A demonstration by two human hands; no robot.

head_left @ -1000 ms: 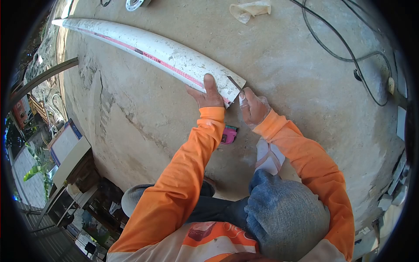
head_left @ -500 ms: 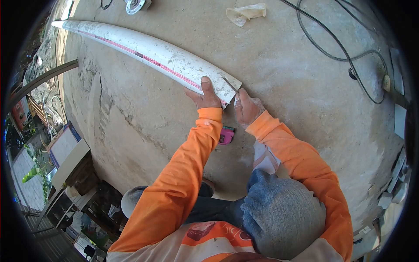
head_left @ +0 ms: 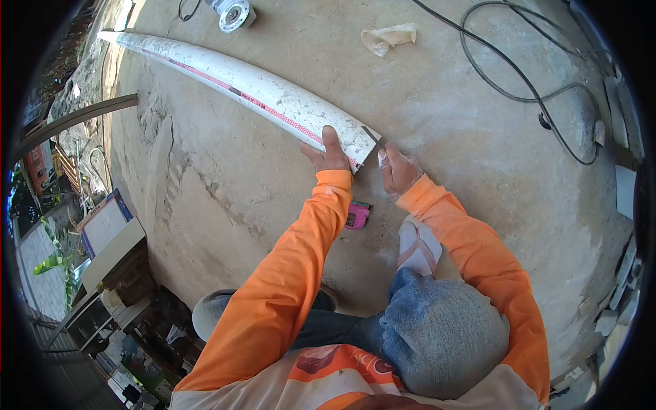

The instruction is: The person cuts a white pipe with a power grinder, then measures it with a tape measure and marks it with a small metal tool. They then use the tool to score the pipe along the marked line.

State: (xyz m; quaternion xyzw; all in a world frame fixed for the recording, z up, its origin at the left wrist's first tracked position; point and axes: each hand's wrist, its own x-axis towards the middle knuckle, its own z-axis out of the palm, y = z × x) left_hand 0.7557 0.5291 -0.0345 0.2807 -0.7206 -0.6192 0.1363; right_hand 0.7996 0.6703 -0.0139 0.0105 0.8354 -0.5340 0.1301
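Note:
A long white pipe (head_left: 273, 94) with a red printed stripe lies across the concrete floor, its near end at centre. My left hand (head_left: 326, 152) grips the pipe close to that end, thumb on top and fingers along the lower side. Just right of the pipe's end, my right hand (head_left: 398, 169) is closed on a thin dark blade (head_left: 371, 134), whose tip lies over the pipe's rim. Below the pipe end, a pink tape measure (head_left: 357, 214) rests on the floor.
An angle grinder (head_left: 234, 15) lies at the top. Near it is a crumpled translucent glove (head_left: 388, 38). A black cable (head_left: 509, 60) loops over the right side. A curved metal bar (head_left: 82, 117) and a cluttered bench (head_left: 113, 263) stand at left. My foot (head_left: 418, 247) is below my right hand.
The blade has shifted toward the pipe's end edge, and my right hand has moved slightly right and down. The whole view has shifted a little. My left hand keeps its hold.

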